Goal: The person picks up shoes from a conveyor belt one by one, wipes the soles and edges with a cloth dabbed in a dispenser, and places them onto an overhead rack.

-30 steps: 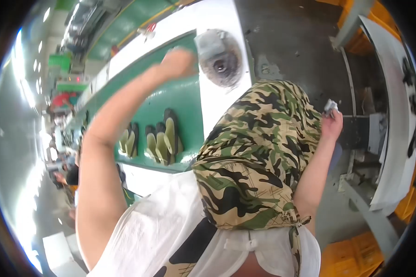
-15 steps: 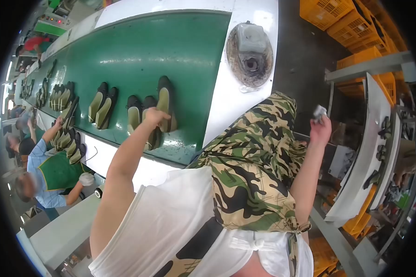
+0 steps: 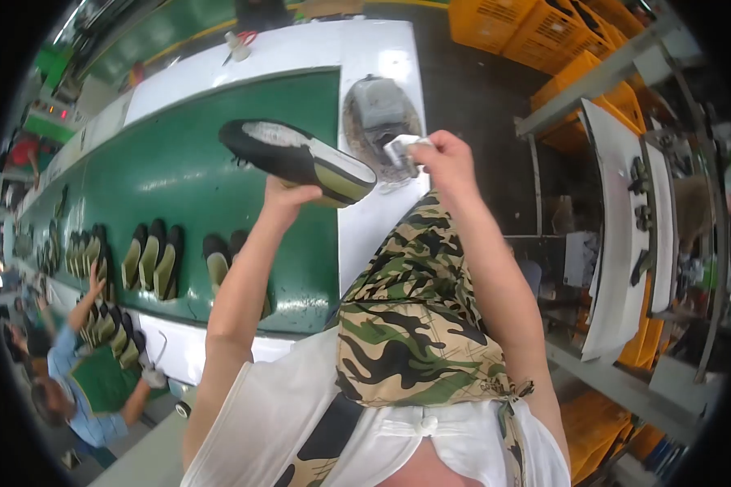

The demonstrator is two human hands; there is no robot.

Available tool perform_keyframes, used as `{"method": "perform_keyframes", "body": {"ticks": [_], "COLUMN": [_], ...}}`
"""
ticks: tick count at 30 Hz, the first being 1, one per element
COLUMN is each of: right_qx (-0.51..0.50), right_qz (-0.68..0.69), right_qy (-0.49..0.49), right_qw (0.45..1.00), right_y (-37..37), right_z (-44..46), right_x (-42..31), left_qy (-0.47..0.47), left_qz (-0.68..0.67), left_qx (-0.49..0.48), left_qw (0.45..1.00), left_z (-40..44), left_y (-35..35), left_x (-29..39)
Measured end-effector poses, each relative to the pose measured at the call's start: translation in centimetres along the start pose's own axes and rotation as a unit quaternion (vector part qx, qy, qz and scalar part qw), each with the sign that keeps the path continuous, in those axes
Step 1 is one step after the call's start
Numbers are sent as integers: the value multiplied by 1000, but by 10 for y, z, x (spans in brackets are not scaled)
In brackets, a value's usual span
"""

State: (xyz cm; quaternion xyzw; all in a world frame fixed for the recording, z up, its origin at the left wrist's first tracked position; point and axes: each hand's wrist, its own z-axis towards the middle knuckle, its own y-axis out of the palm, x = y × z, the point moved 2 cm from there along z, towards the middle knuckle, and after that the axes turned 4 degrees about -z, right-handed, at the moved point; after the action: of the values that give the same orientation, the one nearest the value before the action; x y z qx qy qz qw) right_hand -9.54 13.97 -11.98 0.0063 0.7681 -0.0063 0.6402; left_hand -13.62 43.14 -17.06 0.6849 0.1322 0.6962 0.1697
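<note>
My left hand (image 3: 287, 195) grips a black and olive shoe (image 3: 325, 169) from below, raised above the green belt. Its pale, whitish face is turned up, and the black toe points left. Between the closed fingers of my right hand (image 3: 451, 166) is a crumpled white cloth-like wad (image 3: 400, 151). That wad is just over the near end of a grimy oval dish (image 3: 356, 122), on which a cloudy grey block-shaped container (image 3: 382, 105) rests. From this view I cannot tell whether the wad touches the dish.
More shoes (image 3: 168, 264) stand on the green belt (image 3: 187, 154) to the left. A co-worker in a blue shirt (image 3: 89, 418) reaches over the belt at lower left. Yellow crates (image 3: 495, 24) are stacked at upper right, and a rack (image 3: 613, 235) holds dark shoes. Scissors (image 3: 246, 37) lie on the far white ledge.
My left hand has lifted the shoe off the belt and tilted it over. My right hand has swung in from the right with the white wad, to the oval dish. The view has shifted.
</note>
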Motion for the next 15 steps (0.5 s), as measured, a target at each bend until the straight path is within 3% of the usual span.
{"method": "perform_keyframes", "body": {"ticks": [2,6,7,10,11,14,15], "right_qx": [34,74,72,82,74,50,50], "right_qz": [-53,15,37,100,122,165,155], "right_qy": [3,52,51,90,84,45,20], "right_qw": [998,996,995,988,986,984,986], "right_y": [-7,-22,-22,-29,-28,-21,-19], "right_z": [2,-3,-6,-14,-17,-24,-27], "right_x": [10,20,21,12,5,-24,-37], "left_qy": [68,99,127,76,173,129,155], "left_qz": [112,284,385,477,519,465,467], "left_qx": [-40,-123,-161,-200,-202,-212,-211], "left_qw": [991,946,900,852,812,850,845], "left_z": [8,4,4,-1,-4,-2,2], "left_y": [7,61,67,87,98,117,112], "left_x": [-16,-5,-6,-4,1,11,1]}}
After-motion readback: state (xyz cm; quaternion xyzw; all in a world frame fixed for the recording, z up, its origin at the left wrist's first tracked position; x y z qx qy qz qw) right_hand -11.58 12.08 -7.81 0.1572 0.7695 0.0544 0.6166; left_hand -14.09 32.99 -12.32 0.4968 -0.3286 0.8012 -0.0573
